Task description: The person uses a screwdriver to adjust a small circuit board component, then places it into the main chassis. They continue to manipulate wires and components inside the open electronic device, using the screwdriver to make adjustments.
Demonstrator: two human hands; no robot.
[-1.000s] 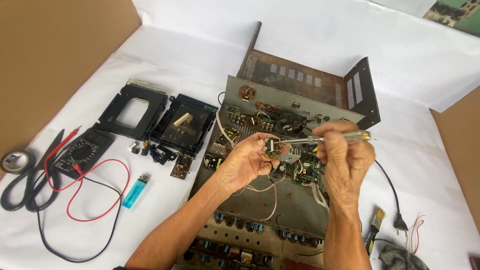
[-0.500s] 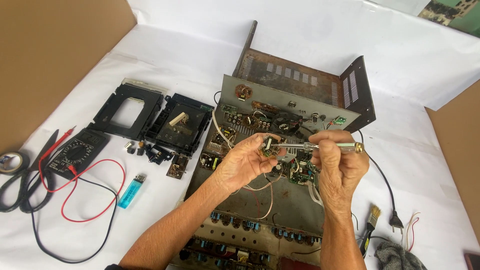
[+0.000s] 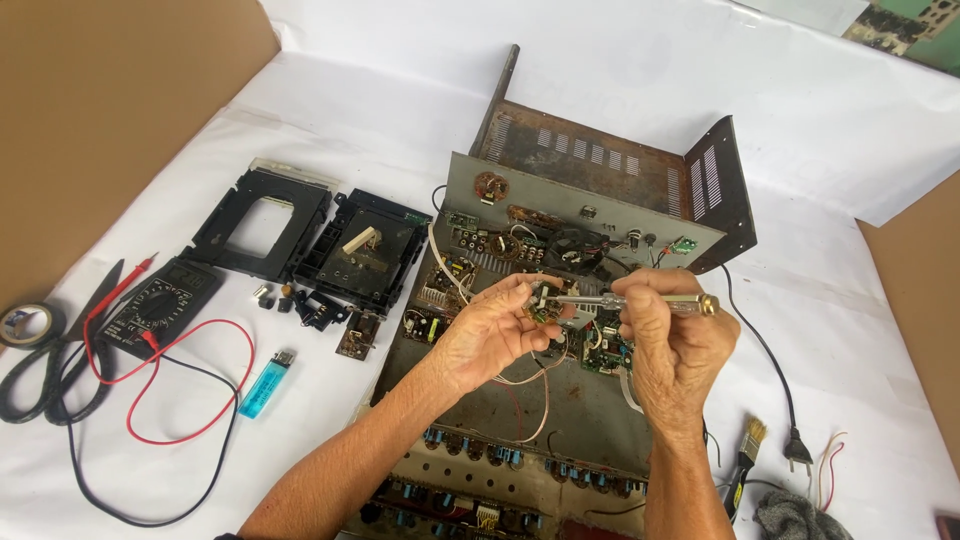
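Head view: slim screwdriver with clear yellowish handle (image 3: 640,300) lies nearly level, long axis left-right, tip pointing left into a small round wired component (image 3: 545,300). Left hand (image 3: 490,335) pinches the component; right hand (image 3: 675,340) grips the handle, above the open grey metal amplifier chassis (image 3: 560,420) on the white-covered tabletop (image 3: 330,420).

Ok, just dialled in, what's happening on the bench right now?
A person is working over an opened electronics chassis on a white sheet. The left hand holds a small wired component above the boards, and the right hand holds a screwdriver with its tip at that component. A multimeter, a blue lighter and black plastic frames lie to the left.
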